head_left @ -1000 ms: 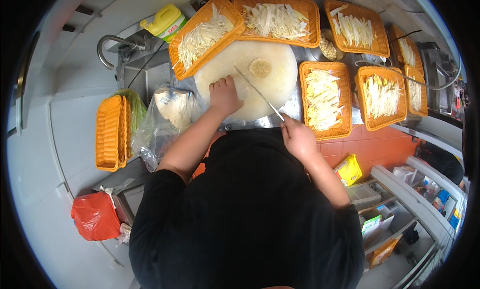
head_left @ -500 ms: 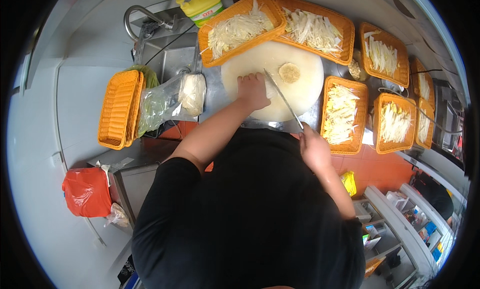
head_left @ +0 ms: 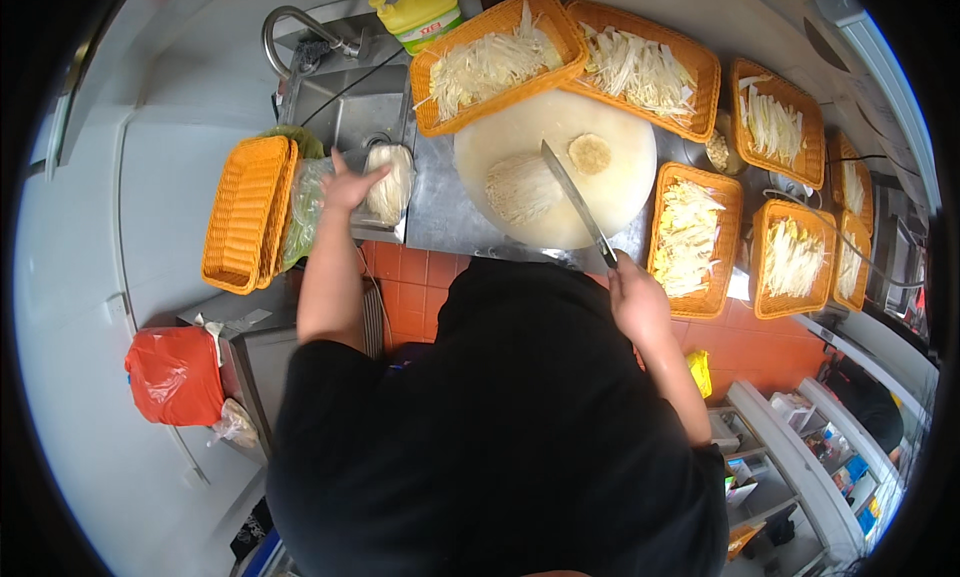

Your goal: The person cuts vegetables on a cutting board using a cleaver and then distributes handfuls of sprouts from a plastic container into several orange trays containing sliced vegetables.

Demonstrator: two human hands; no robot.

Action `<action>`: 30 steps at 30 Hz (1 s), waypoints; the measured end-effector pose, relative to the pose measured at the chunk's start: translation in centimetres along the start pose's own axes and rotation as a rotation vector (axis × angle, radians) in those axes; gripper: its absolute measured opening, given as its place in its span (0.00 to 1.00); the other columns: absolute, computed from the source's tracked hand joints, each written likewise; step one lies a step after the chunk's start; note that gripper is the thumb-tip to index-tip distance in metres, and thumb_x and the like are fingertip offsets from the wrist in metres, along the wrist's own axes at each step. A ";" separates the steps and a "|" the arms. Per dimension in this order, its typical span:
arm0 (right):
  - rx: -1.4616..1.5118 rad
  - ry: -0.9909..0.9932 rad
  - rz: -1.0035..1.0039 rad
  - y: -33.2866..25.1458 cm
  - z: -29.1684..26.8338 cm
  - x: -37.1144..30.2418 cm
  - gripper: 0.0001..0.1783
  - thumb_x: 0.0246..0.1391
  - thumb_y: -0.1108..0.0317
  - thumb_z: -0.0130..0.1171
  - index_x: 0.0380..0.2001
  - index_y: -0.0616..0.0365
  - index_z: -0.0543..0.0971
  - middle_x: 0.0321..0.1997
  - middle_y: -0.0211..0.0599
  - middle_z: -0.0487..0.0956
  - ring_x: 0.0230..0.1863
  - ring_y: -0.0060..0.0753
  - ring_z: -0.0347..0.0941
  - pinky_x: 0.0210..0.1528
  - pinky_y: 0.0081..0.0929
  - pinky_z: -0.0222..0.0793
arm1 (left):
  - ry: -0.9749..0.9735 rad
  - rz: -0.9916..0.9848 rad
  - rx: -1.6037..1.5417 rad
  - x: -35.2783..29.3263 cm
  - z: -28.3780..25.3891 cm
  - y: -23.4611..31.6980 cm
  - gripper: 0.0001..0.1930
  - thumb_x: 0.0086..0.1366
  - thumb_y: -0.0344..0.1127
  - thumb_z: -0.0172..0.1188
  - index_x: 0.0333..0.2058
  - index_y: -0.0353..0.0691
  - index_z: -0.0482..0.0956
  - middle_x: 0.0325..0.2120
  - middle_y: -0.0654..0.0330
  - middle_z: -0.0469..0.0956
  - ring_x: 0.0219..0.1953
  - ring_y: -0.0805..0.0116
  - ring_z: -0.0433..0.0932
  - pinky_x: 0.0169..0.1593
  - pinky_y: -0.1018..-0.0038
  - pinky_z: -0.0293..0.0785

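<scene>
On the round white cutting board (head_left: 630, 192) lies a bundle of enoki mushrooms (head_left: 523, 189), with a cut-off round mushroom base (head_left: 590, 154) to its upper right. My right hand (head_left: 637, 295) is closed round the handle of a kitchen knife (head_left: 580, 199), whose blade slants across the board between the two. Away to the left, my left hand (head_left: 350, 189) has its fingers spread. It is beside a plastic-wrapped pack of enoki (head_left: 392, 182), one finger reaching to its edge; whether it touches cannot be made out. A clear bag with greens (head_left: 303, 212) is on its other side.
Orange wicker baskets of pale strips, such as the near right one (head_left: 690, 242), ring the board's back and right. Stacked baskets (head_left: 240, 217) stand at left. Behind are a sink (head_left: 350, 112), a faucet (head_left: 285, 27) and a yellow jug (head_left: 420, 15).
My left hand has left the enoki on the board and swung left to the wrapped pack, its fingers now spread. The knife stays in my right hand, nearly in place.
</scene>
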State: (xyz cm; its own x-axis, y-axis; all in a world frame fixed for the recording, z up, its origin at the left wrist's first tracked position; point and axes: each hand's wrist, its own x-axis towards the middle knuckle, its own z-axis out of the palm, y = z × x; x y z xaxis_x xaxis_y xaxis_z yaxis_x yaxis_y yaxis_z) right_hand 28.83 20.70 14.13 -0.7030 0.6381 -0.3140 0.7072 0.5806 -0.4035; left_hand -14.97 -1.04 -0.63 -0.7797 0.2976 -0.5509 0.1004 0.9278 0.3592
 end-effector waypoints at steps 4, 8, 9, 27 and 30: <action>0.013 0.028 -0.038 0.3 0.0 0.9 0.15 0.64 0.66 0.54 0.52 0.59 0.77 0.33 0.55 0.82 0.33 0.61 0.79 0.36 0.52 0.75 | 0.025 -0.112 -0.190 3.0 10.0 -10.7 0.60 0.60 0.79 0.52 0.65 0.18 0.60 0.61 0.29 0.68 0.66 0.40 0.68 0.65 0.57 0.67; 0.022 -0.025 -0.001 -0.1 -0.5 0.5 0.15 0.64 0.66 0.54 0.52 0.59 0.77 0.32 0.55 0.82 0.34 0.61 0.79 0.37 0.51 0.76 | 0.381 0.009 -0.272 -0.5 8.5 -7.6 0.47 0.64 0.72 0.53 0.48 0.19 0.76 0.42 0.30 0.80 0.48 0.37 0.81 0.53 0.58 0.74; 0.021 -0.019 0.016 0.2 -0.4 0.3 0.15 0.64 0.66 0.55 0.52 0.59 0.77 0.32 0.56 0.82 0.34 0.61 0.79 0.37 0.51 0.76 | 0.380 0.055 -0.262 -2.5 6.2 -5.3 0.36 0.68 0.63 0.56 0.45 0.24 0.77 0.42 0.34 0.81 0.45 0.42 0.83 0.49 0.60 0.76; 0.026 -0.027 -0.008 1.3 -0.5 0.5 0.16 0.63 0.66 0.55 0.51 0.60 0.77 0.33 0.57 0.82 0.36 0.61 0.80 0.39 0.52 0.75 | -0.160 1.011 0.037 -21.6 7.1 4.0 0.02 0.59 0.30 0.58 0.31 0.44 0.75 0.23 0.49 0.78 0.30 0.45 0.80 0.34 0.52 0.76; 0.029 -0.023 -0.019 1.2 -0.6 0.7 0.16 0.63 0.66 0.54 0.52 0.59 0.77 0.33 0.58 0.82 0.36 0.61 0.80 0.39 0.52 0.75 | 0.016 0.854 0.079 -17.0 10.1 0.0 0.16 0.58 0.34 0.64 0.46 0.44 0.77 0.37 0.46 0.79 0.43 0.43 0.78 0.46 0.50 0.75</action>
State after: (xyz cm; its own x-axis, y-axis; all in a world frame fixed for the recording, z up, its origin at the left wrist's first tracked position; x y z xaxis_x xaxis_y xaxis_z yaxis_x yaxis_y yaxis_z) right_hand 29.26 22.16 13.98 -0.7178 0.6153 -0.3258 0.6917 0.5769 -0.4345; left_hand 4.53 -3.88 1.15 -0.4254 0.8989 -0.1047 0.6995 0.4000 0.5922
